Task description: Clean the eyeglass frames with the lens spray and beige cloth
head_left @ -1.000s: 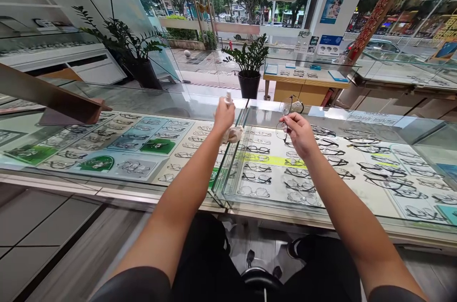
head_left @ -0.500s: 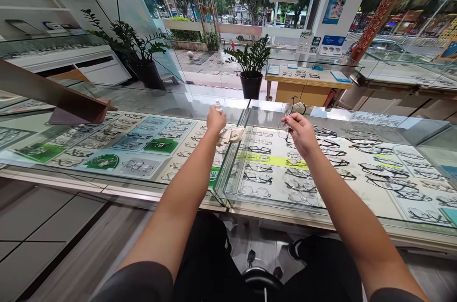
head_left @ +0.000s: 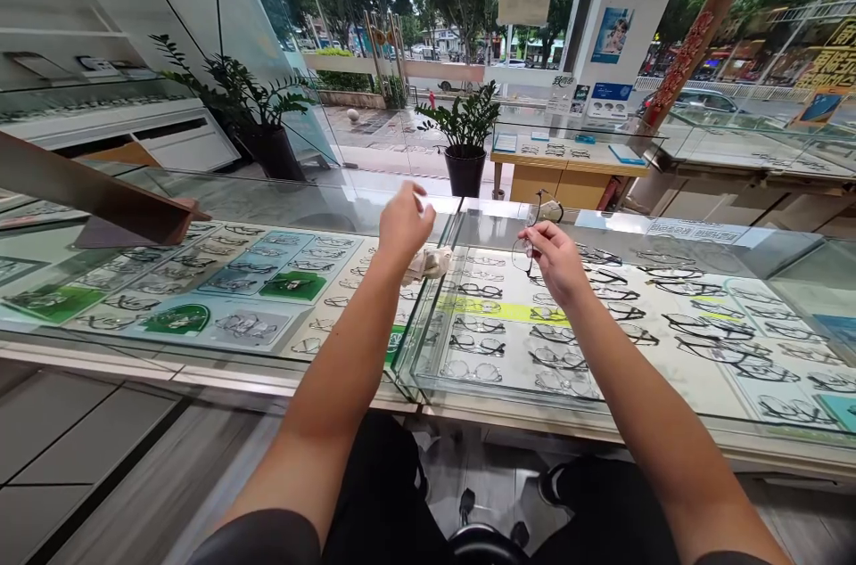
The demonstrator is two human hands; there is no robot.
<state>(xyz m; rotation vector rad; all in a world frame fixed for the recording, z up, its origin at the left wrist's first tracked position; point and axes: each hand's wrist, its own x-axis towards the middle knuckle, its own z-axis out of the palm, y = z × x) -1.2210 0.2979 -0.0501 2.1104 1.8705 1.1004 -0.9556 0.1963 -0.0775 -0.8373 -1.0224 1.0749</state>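
One pair of glasses sits pinched in the right hand

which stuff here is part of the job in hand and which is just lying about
Seems part of the job:
- eyeglasses, held in the right hand
- crumpled cloth on the glass counter, by the left hand

Seemingly just around:
- display frames under the glass
- potted plant
- wooden desk behind

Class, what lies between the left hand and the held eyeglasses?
In the head view, a crumpled cloth lies close by the left hand, toward the body; the counter seam also runs between hand and eyeglasses.
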